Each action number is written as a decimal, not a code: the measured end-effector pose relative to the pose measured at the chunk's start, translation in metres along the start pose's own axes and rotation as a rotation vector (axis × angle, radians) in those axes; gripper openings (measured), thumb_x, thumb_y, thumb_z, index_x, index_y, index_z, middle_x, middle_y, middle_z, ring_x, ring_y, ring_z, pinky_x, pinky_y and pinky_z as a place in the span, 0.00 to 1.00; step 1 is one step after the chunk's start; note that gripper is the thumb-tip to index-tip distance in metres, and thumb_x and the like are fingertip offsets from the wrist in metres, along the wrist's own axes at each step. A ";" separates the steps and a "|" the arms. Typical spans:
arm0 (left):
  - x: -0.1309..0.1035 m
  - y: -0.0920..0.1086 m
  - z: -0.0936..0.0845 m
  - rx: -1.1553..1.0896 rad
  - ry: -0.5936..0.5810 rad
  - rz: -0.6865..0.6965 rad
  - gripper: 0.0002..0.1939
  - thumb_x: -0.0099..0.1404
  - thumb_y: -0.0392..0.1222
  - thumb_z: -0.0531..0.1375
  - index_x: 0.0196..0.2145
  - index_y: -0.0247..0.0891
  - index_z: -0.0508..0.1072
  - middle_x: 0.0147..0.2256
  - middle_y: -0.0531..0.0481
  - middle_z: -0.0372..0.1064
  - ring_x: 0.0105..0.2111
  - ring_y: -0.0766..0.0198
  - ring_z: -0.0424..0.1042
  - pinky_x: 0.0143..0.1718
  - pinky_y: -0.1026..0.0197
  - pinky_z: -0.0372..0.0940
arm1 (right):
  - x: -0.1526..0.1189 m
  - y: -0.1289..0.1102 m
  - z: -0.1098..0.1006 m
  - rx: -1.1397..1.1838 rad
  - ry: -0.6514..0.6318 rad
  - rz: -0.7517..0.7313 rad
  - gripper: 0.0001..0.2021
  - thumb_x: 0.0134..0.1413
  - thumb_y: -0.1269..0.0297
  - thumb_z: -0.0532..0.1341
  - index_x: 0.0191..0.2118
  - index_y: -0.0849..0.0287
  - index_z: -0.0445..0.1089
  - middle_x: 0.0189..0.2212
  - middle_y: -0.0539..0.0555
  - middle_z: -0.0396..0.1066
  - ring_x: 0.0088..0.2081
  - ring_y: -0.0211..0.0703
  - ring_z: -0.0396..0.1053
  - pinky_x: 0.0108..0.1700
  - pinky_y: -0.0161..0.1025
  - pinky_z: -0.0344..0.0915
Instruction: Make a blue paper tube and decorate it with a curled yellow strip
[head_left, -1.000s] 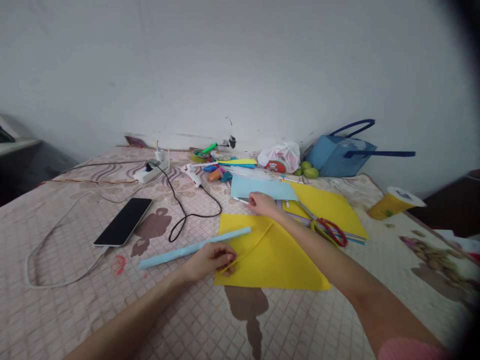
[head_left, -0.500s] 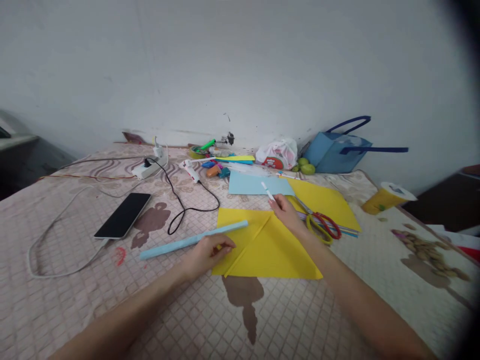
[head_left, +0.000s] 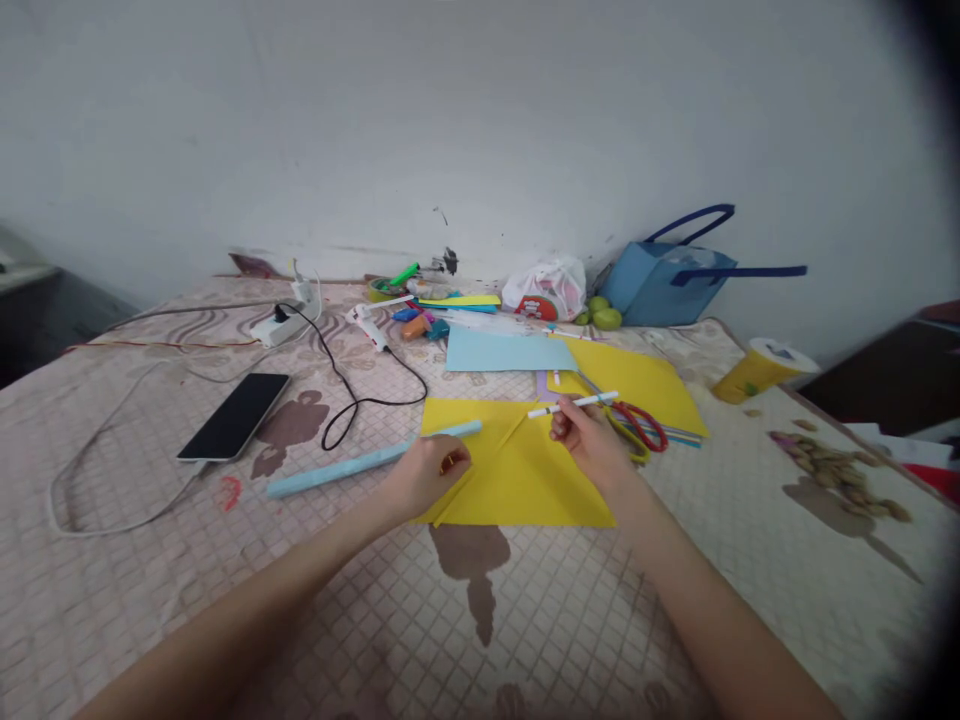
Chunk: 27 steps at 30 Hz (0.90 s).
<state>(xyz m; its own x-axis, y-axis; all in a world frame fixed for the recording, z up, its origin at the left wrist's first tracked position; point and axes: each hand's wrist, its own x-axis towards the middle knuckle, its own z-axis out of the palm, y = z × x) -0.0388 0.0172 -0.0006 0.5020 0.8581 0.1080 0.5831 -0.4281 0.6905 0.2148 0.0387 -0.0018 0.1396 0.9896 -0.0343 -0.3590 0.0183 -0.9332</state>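
A yellow sheet (head_left: 555, 480) with a diagonal crease lies on the patterned tablecloth. My right hand (head_left: 589, 440) grips a white pen (head_left: 574, 404) above its right part, the pen nearly level. Over the sheet's left part my left hand (head_left: 431, 472) has its fingers curled together; whatever is between the fingertips is too small to make out. A rolled light blue paper tube (head_left: 345, 469) lies beside my left hand, its right end over the sheet. Scissors with red and yellow handles (head_left: 641, 428) rest just right of my right hand.
A black phone (head_left: 235, 416) with a white cable lies left. Behind are a power strip (head_left: 285, 325), a glue gun (head_left: 369, 328), a light blue sheet (head_left: 510, 350) and another yellow sheet (head_left: 637, 380). A blue bag (head_left: 667, 285), a yellow roll (head_left: 757, 372) and peanuts (head_left: 840, 475) are right.
The pen in my right hand has turned from steep to nearly level, and that hand now sits over the yellow sheet. My left hand's fingers have curled in more. The whole view has shifted slightly.
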 end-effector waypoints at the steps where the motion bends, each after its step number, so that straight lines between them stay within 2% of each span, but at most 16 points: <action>1: 0.001 0.004 0.005 0.049 -0.020 -0.023 0.08 0.61 0.42 0.54 0.34 0.36 0.70 0.31 0.48 0.71 0.30 0.63 0.69 0.30 0.64 0.60 | -0.002 0.000 0.000 0.008 -0.001 0.001 0.13 0.39 0.57 0.69 0.29 0.56 0.66 0.20 0.44 0.60 0.21 0.31 0.58 0.23 0.32 0.58; 4: 0.005 0.015 0.019 0.253 -0.043 -0.154 0.15 0.57 0.46 0.58 0.40 0.37 0.67 0.37 0.44 0.70 0.32 0.58 0.70 0.31 0.61 0.59 | -0.007 0.000 0.000 -0.001 0.005 -0.022 0.12 0.40 0.58 0.68 0.30 0.55 0.68 0.21 0.44 0.61 0.21 0.31 0.58 0.22 0.31 0.58; 6: 0.008 0.021 0.026 0.367 -0.040 -0.224 0.14 0.57 0.44 0.58 0.40 0.36 0.67 0.40 0.42 0.69 0.34 0.57 0.71 0.32 0.61 0.60 | -0.010 0.000 -0.002 -0.017 0.013 -0.038 0.11 0.40 0.58 0.67 0.31 0.55 0.68 0.22 0.45 0.61 0.21 0.31 0.57 0.22 0.31 0.58; 9: 0.009 0.024 0.031 0.405 -0.041 -0.256 0.06 0.59 0.39 0.54 0.33 0.36 0.69 0.36 0.44 0.70 0.33 0.58 0.70 0.32 0.61 0.59 | -0.012 -0.001 -0.004 -0.007 0.058 -0.066 0.12 0.41 0.58 0.67 0.32 0.55 0.69 0.24 0.46 0.63 0.21 0.30 0.58 0.22 0.32 0.59; 12: 0.009 0.019 0.030 0.363 -0.030 -0.236 0.05 0.58 0.39 0.54 0.30 0.38 0.69 0.31 0.47 0.70 0.31 0.60 0.70 0.30 0.62 0.58 | -0.011 -0.001 -0.007 -0.004 0.113 -0.112 0.12 0.43 0.56 0.65 0.36 0.53 0.69 0.28 0.47 0.68 0.21 0.30 0.60 0.23 0.32 0.60; 14: 0.008 0.013 0.028 0.216 0.000 -0.219 0.05 0.57 0.41 0.56 0.29 0.38 0.69 0.29 0.48 0.70 0.29 0.63 0.68 0.28 0.64 0.57 | -0.010 0.000 -0.009 -0.035 0.135 -0.137 0.12 0.45 0.56 0.64 0.37 0.53 0.68 0.29 0.48 0.70 0.21 0.30 0.60 0.23 0.32 0.60; 17: 0.006 0.009 0.026 -0.286 -0.039 -0.218 0.11 0.59 0.48 0.56 0.27 0.36 0.65 0.26 0.49 0.70 0.21 0.69 0.62 0.21 0.67 0.53 | -0.011 0.003 -0.009 -0.129 0.136 -0.172 0.12 0.46 0.57 0.62 0.37 0.53 0.68 0.31 0.49 0.72 0.21 0.30 0.61 0.24 0.32 0.61; 20: 0.005 0.013 0.025 -0.729 -0.081 -0.231 0.16 0.59 0.52 0.56 0.28 0.35 0.62 0.26 0.49 0.70 0.16 0.75 0.55 0.17 0.69 0.49 | -0.016 0.009 -0.003 -0.232 0.067 -0.156 0.12 0.47 0.54 0.61 0.36 0.54 0.68 0.32 0.50 0.73 0.20 0.30 0.62 0.24 0.33 0.61; 24: 0.001 0.025 0.028 -0.861 -0.030 -0.244 0.17 0.56 0.53 0.60 0.28 0.35 0.61 0.25 0.51 0.69 0.16 0.76 0.55 0.17 0.70 0.49 | -0.026 0.017 0.011 -0.273 -0.043 -0.017 0.14 0.46 0.49 0.61 0.33 0.54 0.65 0.32 0.50 0.74 0.18 0.32 0.62 0.22 0.34 0.61; 27: -0.003 0.032 0.033 -0.893 -0.111 -0.221 0.17 0.55 0.53 0.61 0.28 0.36 0.62 0.24 0.53 0.70 0.16 0.76 0.55 0.17 0.70 0.49 | -0.033 0.019 0.019 -0.205 -0.125 0.088 0.15 0.44 0.51 0.64 0.32 0.53 0.62 0.33 0.48 0.74 0.19 0.32 0.63 0.23 0.34 0.61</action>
<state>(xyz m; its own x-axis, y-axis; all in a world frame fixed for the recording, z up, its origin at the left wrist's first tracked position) -0.0004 -0.0084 -0.0027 0.5229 0.8425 -0.1291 -0.0130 0.1593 0.9871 0.1861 0.0091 -0.0120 -0.0041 0.9963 -0.0858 -0.1679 -0.0852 -0.9821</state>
